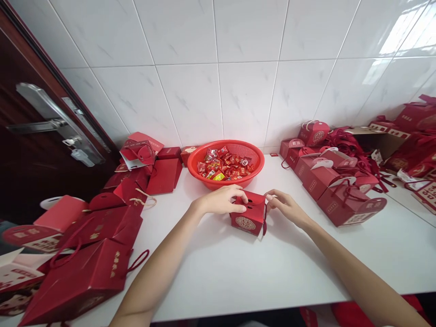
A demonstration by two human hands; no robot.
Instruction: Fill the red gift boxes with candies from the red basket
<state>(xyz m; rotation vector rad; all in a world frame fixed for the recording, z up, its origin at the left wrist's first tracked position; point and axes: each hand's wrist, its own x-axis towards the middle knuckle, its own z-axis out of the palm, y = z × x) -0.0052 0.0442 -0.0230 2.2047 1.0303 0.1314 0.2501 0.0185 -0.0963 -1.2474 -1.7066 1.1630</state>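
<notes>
A small red gift box (248, 222) with a gold round emblem stands on the white table in front of me. Its top has dark holes, and a dark red cord hangs down its right side. My left hand (223, 200) rests over the box's upper left, thumb and fingers bent onto the top. At the right edge, my right hand (284, 206) has its fingertips by the cord and the box's side. Whether those fingertips pinch the cord is hidden from view. Just behind the box sits a red plastic basket (250, 147) of wrapped candies (233, 165).
Red gift boxes (78, 277) crowd the left side of the white table (211, 281). Another row of boxes (323, 181) lines the right, with dark red ribbons (350, 141) behind. A tiled wall (187, 91) closes off the back. A door handle (57, 125) shows at left.
</notes>
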